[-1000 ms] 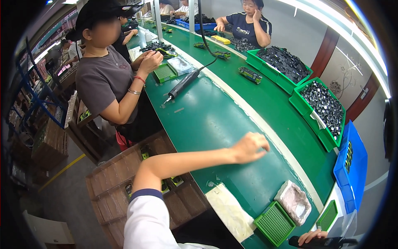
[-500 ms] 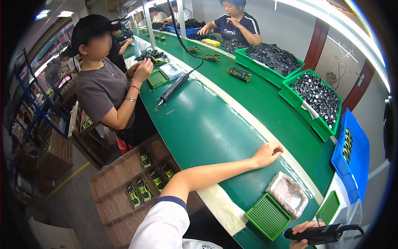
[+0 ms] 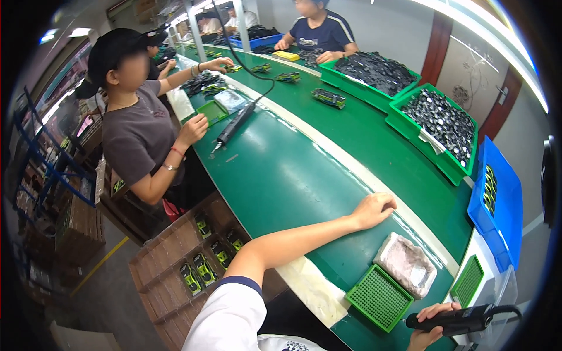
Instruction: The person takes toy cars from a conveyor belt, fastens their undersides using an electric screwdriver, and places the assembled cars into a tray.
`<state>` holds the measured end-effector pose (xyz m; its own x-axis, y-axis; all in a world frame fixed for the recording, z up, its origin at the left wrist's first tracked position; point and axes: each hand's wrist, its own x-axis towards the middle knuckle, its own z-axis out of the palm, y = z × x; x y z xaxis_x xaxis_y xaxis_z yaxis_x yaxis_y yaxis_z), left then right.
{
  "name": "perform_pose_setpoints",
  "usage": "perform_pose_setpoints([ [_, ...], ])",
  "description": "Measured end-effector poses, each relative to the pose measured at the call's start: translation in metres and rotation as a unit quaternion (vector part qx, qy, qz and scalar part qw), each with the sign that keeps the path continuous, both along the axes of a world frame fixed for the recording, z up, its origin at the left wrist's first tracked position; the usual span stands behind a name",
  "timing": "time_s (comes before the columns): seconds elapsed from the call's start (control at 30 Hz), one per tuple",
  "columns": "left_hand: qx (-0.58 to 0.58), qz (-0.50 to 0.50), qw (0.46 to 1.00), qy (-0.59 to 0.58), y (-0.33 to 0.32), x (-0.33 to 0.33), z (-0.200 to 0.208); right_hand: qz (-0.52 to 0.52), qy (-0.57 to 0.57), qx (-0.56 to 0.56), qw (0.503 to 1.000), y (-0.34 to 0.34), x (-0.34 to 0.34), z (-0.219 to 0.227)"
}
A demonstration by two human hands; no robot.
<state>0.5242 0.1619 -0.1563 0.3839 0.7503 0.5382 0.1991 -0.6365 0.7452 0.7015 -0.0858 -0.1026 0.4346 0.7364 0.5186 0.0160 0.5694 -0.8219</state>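
Observation:
My left hand (image 3: 373, 212) rests at the green bench's edge by the pale strip along the belt. Its fingers are loosely curled with a gap at the thumb, and nothing shows in it. At the lower right, my right hand (image 3: 432, 327) is wrapped around a black electric screwdriver (image 3: 453, 320), held nearly level with its cable trailing right. Just left of its tip sits a green perforated tray (image 3: 379, 298). Beyond that tray is a shallow box wrapped in pale plastic (image 3: 405, 263).
Green bins of black parts (image 3: 374, 73) and silver-topped pieces (image 3: 439, 123) stand across the belt (image 3: 374, 140). A blue bin (image 3: 508, 205) is at right. Another screwdriver (image 3: 237, 124) hangs at left, near a co-worker (image 3: 140, 123). Below, a brown divided crate (image 3: 158, 281) holds black-and-green units.
The co-worker at left has reached one hand out toward the belt and lowered the other to the small green tray. My hands have barely moved; the view has shifted slightly.

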Motion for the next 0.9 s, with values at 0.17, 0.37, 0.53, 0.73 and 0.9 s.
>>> perform_pose_setpoints([
  [0.17,-0.004,0.010,1.000,0.019,-0.003,-0.009,-0.002,-0.013,0.030,-0.003,0.999,0.007,0.005,0.021],
  [0.37,-0.025,0.014,0.999,0.022,-0.004,-0.004,-0.002,-0.048,0.010,0.049,0.998,0.028,0.023,0.065],
  [0.53,-0.011,0.026,0.998,0.049,-0.002,-0.004,0.001,-0.057,0.027,0.126,0.990,0.047,0.019,0.106],
  [0.73,-0.024,0.025,0.998,0.045,0.002,-0.002,-0.002,-0.034,0.035,0.173,0.984,0.063,0.009,0.129],
  [0.9,-0.039,0.008,0.999,0.031,0.001,-0.001,-0.001,-0.013,0.039,0.179,0.983,0.062,0.008,0.128],
])
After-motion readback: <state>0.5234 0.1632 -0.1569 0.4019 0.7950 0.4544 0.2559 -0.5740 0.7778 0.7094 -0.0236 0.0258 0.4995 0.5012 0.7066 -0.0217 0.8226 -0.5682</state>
